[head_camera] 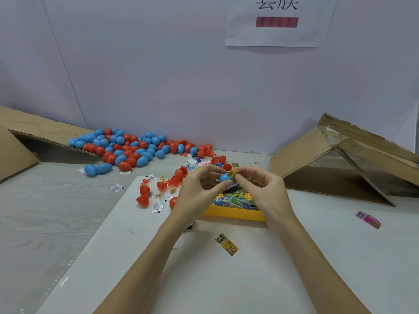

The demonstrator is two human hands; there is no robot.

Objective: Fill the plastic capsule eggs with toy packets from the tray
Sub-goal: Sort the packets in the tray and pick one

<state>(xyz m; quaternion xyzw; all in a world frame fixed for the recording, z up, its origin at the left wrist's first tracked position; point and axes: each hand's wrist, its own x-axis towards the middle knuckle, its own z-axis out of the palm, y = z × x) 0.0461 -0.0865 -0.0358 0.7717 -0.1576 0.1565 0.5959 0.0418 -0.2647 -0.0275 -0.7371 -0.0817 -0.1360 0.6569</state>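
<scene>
My left hand (199, 189) pinches a blue capsule egg half (224, 177) above the yellow tray (235, 214). My right hand (260, 189) pinches a yellow-green toy packet (233, 173) at the open mouth of that half. The tray holds several green and yellow packets (235, 200), partly hidden by my hands. Open red egg halves (145, 196) lie on the white sheet to the left of the tray. A large pile of closed blue and red eggs (133, 148) sits at the back left against the wall.
A loose yellow packet (226, 244) lies on the white sheet (204, 279) near me, a pink packet (368, 219) at the right. Small white sachets (157, 206) are scattered by the red halves. Cardboard flaps stand at the far left (20, 141) and right (340, 159).
</scene>
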